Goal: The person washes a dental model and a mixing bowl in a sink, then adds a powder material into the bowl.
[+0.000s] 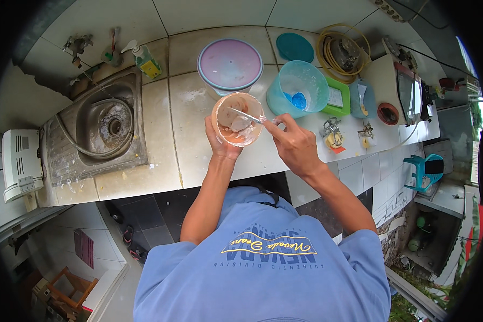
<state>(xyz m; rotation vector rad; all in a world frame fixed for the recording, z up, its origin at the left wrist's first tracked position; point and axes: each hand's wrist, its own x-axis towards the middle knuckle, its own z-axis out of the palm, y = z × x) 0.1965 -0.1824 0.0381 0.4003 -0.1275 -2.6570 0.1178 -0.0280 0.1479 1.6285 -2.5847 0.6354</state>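
left hand point(222, 140): I cup the orange bowl point(238, 119) from below, steadying it.
right hand point(291, 140): I pinch the spoon point(245, 115), scraping inside.

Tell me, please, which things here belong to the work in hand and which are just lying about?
In use: orange bowl in left hand; spoon in right hand.
Lying about: lidded pink container, teal jug, soap bottle, sink, hose coil.

Soft, even daylight with faint shadows, sharp centre, strong fisheye bending and a black vignette at the rim.
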